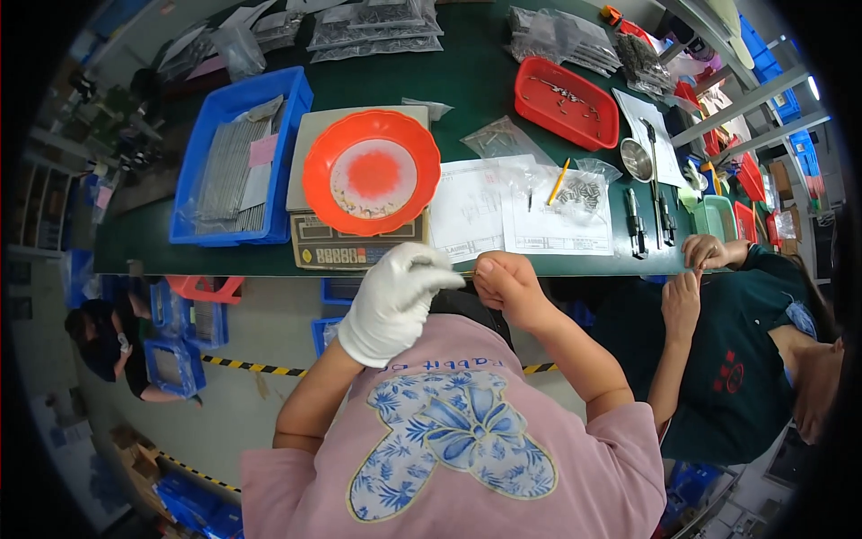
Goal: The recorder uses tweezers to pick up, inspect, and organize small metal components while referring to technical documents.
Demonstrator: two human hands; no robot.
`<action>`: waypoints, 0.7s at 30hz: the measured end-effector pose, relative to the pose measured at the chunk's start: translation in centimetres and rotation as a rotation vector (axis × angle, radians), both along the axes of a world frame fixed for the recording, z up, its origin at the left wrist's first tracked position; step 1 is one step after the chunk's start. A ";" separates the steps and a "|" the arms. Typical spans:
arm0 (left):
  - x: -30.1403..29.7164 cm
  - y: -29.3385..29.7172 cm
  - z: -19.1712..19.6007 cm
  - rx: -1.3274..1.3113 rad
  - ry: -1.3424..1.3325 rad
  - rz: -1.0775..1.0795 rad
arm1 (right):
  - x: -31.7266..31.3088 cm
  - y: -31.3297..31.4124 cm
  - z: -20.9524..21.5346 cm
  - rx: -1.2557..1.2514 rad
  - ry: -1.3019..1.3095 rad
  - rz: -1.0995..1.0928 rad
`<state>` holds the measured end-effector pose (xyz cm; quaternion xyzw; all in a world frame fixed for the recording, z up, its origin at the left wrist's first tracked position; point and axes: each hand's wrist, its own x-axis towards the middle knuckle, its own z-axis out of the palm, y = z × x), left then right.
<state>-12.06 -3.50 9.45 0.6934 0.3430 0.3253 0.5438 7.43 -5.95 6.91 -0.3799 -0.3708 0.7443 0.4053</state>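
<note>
My left hand [393,305], in a white glove, is held just past the table's near edge with its fingertips drawn together. Beside it, my bare right hand [512,286] is closed, thumb pressed against the curled index finger. A thin sliver shows between the two hands, too small to name. Beyond my left hand stands a grey weighing scale [337,256] with a keypad on its front. An orange scalloped bowl [321,171] rests on the scale, with small bits lying inside. Printed sheets [467,225] lie on the table beyond my right hand.
A blue bin [191,180] of bagged thin rods stands left of the scale. Right lie a yellow pen [558,181], a bag of small metal parts [584,193], a red tray [600,133] and a metal scoop [636,160]. At the right, a co-worker [718,359] sits close.
</note>
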 end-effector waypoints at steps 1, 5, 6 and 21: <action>0.0 0.2 0.1 0.248 0.021 0.005 | 0.1 -0.2 -0.2 0.004 0.000 -0.001; 0.1 -0.4 0.9 -0.485 -0.295 0.155 | -0.1 -0.3 0.3 0.601 -0.429 -0.094; -0.3 -0.1 0.6 -0.807 -0.362 0.068 | -0.3 -0.1 0.6 1.014 -0.691 -0.135; -0.4 -0.1 -0.8 0.545 0.078 0.081 | -0.5 -0.3 0.8 0.448 -0.316 -0.081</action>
